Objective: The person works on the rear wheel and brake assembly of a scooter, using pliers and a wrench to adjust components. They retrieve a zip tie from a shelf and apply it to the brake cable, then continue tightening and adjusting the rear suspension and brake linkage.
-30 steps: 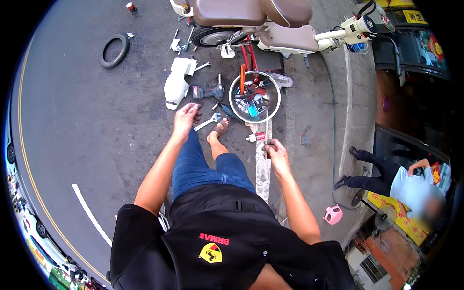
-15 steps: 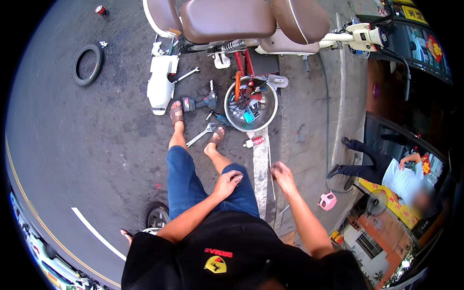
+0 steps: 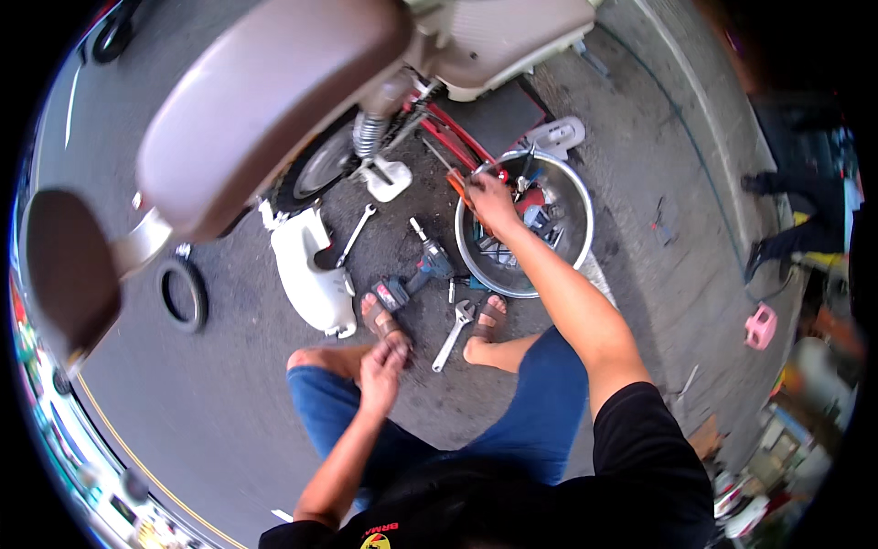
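Note:
My right hand (image 3: 492, 203) reaches to the left side of a round metal basin (image 3: 585, 229). Its fingers close around an orange-handled screwdriver (image 3: 456, 184), whose thin shaft points up and left toward the scooter. Various tools and parts lie inside the basin, partly hidden by my hand and forearm. Over my left knee, near my sandalled foot, my left hand (image 3: 382, 366) is curled with its fingertips pressed together. Whether anything small sits between them cannot be made out. An adjustable wrench (image 3: 452, 337) lies on the ground between my feet.
A scooter with a brown seat (image 3: 283, 101) and rear wheel (image 3: 315, 169) stands ahead. On the ground lie a white body panel (image 3: 313, 274), a combination wrench (image 3: 357, 234), a cordless impact wrench (image 3: 425, 267) and a tyre (image 3: 184, 295). At right are a pink stool (image 3: 760, 327) and a person's legs (image 3: 805, 220).
My right hand has moved forward to the basin and taken hold of the screwdriver. My left hand has shifted left, its fingers drawn together. The scooter now appears closer.

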A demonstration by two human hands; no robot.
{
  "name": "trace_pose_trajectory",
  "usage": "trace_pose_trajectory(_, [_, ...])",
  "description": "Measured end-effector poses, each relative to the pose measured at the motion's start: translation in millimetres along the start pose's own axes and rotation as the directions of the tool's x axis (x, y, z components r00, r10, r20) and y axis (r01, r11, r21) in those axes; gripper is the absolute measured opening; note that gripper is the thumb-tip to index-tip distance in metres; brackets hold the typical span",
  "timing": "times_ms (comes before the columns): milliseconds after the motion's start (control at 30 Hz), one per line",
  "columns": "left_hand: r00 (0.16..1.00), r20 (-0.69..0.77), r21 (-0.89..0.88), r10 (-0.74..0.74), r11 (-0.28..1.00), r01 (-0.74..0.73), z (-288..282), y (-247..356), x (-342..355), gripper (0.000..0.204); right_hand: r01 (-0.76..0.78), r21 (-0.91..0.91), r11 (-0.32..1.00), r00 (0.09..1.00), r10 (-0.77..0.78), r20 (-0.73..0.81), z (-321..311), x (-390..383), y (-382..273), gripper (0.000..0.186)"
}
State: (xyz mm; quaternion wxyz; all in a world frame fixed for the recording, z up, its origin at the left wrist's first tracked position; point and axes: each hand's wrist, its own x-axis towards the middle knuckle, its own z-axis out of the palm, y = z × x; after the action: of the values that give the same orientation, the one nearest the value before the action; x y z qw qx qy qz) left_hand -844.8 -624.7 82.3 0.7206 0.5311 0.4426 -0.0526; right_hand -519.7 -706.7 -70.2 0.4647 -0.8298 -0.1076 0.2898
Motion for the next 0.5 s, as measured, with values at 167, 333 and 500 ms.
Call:
trace_pose_trajectory(167, [0.948, -0.022, 0.186, 0.318, 0.933, -0.308, -8.8, 34.3, 154.6, 0.02, 0.13, 0.206, 0.97, 0.978, -0.091, -0.189, 22.1, 80.4, 57.8, 0.023])
trace_pose_trajectory(333, [0.885, 0.228, 0.076, 0.406, 0.899, -0.432, 16.7, 15.7, 170.0, 0.032, 0.419, 0.139, 0.897, 0.877, -0.361, -0.315, 28.6, 133.7, 73.0, 0.02])
trace_pose_trajectory(500, [0.731, 0.163, 0.57, 0.663, 0.541, -0.618, 23.3, -17.1, 191.3, 0.028, 0.337, 0.237, 0.911, 0.86, -0.196, -0.471, 81.2, 140.5, 84.8, 0.027])
